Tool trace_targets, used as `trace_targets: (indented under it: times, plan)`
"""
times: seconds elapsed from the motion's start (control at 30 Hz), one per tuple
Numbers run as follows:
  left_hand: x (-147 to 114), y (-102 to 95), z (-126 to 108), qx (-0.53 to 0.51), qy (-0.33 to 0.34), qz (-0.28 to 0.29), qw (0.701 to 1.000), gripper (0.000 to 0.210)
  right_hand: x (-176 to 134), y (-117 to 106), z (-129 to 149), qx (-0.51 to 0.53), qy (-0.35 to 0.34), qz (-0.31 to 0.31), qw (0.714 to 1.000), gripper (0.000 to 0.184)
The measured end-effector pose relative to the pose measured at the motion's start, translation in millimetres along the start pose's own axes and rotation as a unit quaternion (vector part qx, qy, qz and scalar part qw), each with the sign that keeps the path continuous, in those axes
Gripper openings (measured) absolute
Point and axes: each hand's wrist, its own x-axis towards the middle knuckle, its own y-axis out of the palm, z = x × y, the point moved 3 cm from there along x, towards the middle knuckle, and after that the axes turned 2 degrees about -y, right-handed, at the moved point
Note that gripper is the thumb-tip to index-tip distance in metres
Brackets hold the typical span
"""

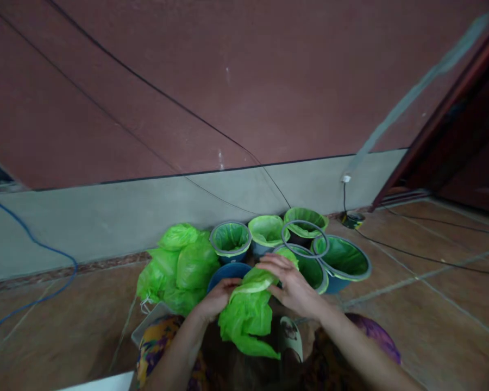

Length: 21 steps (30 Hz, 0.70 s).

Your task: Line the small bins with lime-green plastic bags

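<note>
A bright green plastic bag (246,315) hangs crumpled between my hands, its lower end dangling near my lap. My left hand (218,300) is closed on the bag's left edge, fingertips partly hidden. On the upper right, my right hand (288,281) grips the same bag with bent fingers over its rim. Just beyond my left hand is a blue bin (224,272) with no liner visible, partly covered by the hands and bag. Near my right hand stands a bin with a green liner (312,271). A loose grey ring (286,233) lies across the rims behind it.
More green-lined bins (230,239) stand against the wall. A heap of green bags (179,266) sits to the left, over a pale container (146,320). A blue hose (32,234) runs at far left. Black cable (415,258) crosses the tiles from a small can (352,219).
</note>
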Motion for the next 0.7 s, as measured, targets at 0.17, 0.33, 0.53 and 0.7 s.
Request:
trace_targets:
  times: [0.17, 0.33, 0.53, 0.7]
  plan:
    - [-10, 11.4, -40, 0.089, 0.108, -0.039, 0.989, 0.044, 0, -10, -11, 0.046, 0.097, -0.073, 0.992, 0.032]
    - [-29, 47.1, -83, 0.213, 0.253, 0.002, 0.944, 0.053, 7, -24, 3, 0.064, 0.089, -0.044, 0.993, 0.031]
    - [-15, 49.0, -81, 0.196, 0.255, -0.101, 0.942, 0.025, 19, -67, 13, -0.045, 0.006, -0.092, 0.995, 0.029]
    - [-18, 18.8, -71, 0.165, 0.238, -0.071, 0.955, 0.023, 0, -100, -25, -0.038, 0.100, -0.146, 0.983, 0.023]
